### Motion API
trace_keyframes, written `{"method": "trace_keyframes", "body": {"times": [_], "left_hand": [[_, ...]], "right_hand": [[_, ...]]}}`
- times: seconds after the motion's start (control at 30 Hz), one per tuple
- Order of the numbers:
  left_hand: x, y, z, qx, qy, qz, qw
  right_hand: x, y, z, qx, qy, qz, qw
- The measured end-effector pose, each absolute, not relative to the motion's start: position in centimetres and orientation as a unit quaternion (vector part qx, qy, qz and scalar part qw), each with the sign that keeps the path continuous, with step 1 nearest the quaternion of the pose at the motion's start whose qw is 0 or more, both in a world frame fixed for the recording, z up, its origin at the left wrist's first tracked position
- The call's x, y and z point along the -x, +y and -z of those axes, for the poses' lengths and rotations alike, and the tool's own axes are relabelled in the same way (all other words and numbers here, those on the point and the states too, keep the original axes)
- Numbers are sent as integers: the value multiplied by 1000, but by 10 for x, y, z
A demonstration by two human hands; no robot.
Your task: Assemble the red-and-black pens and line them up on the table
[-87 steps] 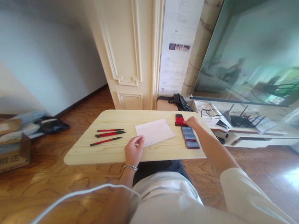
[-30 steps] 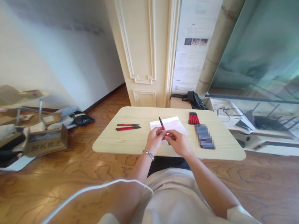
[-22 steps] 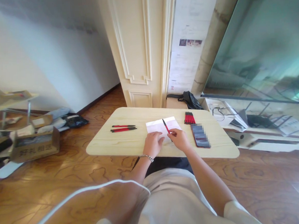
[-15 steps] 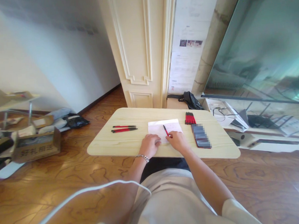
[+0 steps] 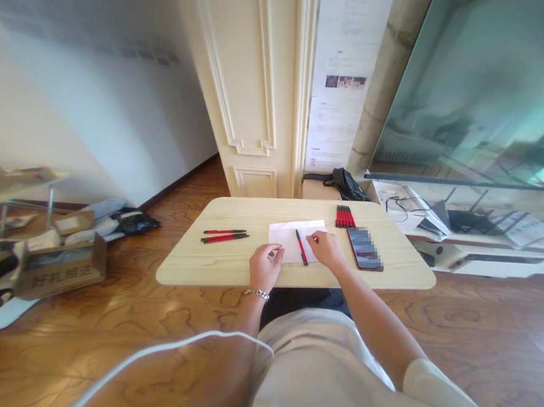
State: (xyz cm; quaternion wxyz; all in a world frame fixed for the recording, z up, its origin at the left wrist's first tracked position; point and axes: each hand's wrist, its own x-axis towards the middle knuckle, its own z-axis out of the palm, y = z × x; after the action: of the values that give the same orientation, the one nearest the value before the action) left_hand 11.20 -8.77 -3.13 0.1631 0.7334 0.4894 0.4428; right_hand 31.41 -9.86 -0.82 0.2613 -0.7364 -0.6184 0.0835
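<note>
A red and black pen (image 5: pixel 301 248) lies on a sheet of white paper (image 5: pixel 285 233), its dark tip end pointing away from me. My left hand (image 5: pixel 264 266) hovers at the paper's left side, fingers loosely curled and apart from the pen. On the other side, my right hand (image 5: pixel 326 250) is just right of the pen, thumb and fingers bent with a small dark gap between them; neither hand visibly holds anything. Several red and black pens (image 5: pixel 344 216) stand in a row at the back right. Two more pens (image 5: pixel 225 237) lie on the left.
The light wooden table (image 5: pixel 188 264) has rounded corners. A phone (image 5: pixel 365 250) with a blurred screen lies right of my right hand. A white cable (image 5: pixel 170 343) crosses in front of my left arm. Boxes (image 5: pixel 64 265) and bags cover the floor at left.
My right hand has let go of the pen and moved slightly right. The pen now lies flat on the paper. My left hand has lifted and turned a little.
</note>
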Motion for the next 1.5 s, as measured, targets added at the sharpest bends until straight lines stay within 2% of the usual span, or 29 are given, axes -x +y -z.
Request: {"method": "trace_keyframes", "body": {"times": [0.23, 0.47, 0.57, 0.73, 0.83, 0.97, 1.17, 1.33, 1.5], "left_hand": [[-111, -92, 33, -718, 499, -458, 163], [-118, -93, 30, -712, 488, -467, 190], [-126, -96, 27, -699, 477, -481, 229], [-147, -100, 22, -668, 454, -491, 327], [-161, -102, 23, -631, 415, -486, 440], [-174, -107, 29, -544, 370, -489, 574], [-182, -112, 36, -535, 358, -503, 577], [-181, -109, 38, -497, 343, -493, 627], [-181, -108, 37, -475, 319, -483, 663]], "right_hand": [[-300, -53, 6, 761, -618, -110, 162], [-293, -41, 10, 782, -592, -120, 154], [-298, -44, 6, 770, -587, -145, 204], [-298, -72, 3, 612, -566, -332, 442], [-293, -92, 7, 521, -520, -416, 533], [-287, -103, 10, 506, -478, -426, 578], [-278, -100, 17, 542, -429, -423, 586], [-274, -102, 23, 492, -384, -458, 633], [-283, -101, 24, 457, -378, -509, 624]]}}
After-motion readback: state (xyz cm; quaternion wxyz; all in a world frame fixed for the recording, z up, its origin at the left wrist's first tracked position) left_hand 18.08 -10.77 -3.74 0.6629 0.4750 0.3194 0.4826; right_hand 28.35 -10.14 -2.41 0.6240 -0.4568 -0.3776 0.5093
